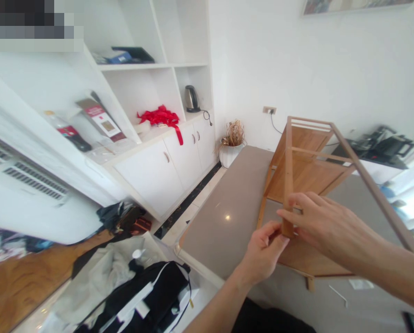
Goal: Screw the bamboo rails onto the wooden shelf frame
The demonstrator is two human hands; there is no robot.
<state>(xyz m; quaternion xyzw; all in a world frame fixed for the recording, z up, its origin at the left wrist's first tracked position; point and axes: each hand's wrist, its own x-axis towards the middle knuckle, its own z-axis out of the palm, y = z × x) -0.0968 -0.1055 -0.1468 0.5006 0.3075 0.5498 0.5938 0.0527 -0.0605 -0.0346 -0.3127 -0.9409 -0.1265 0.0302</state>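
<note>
A bamboo rack (306,171) made of slats and shelf panels lies on its side on the grey table (228,208). My right hand (323,222) wraps round the near end of one upright slat (288,175). My left hand (264,252) sits just below it, fingers curled and pinched against the same slat end. What the left fingers pinch is hidden.
White cabinets and open shelves (158,138) line the left wall, with a kettle (191,98) and red ribbon (162,116). A potted dry plant (233,143) stands in the corner. Black bag and clothes (137,291) lie at lower left. Dark devices (383,143) sit at far right.
</note>
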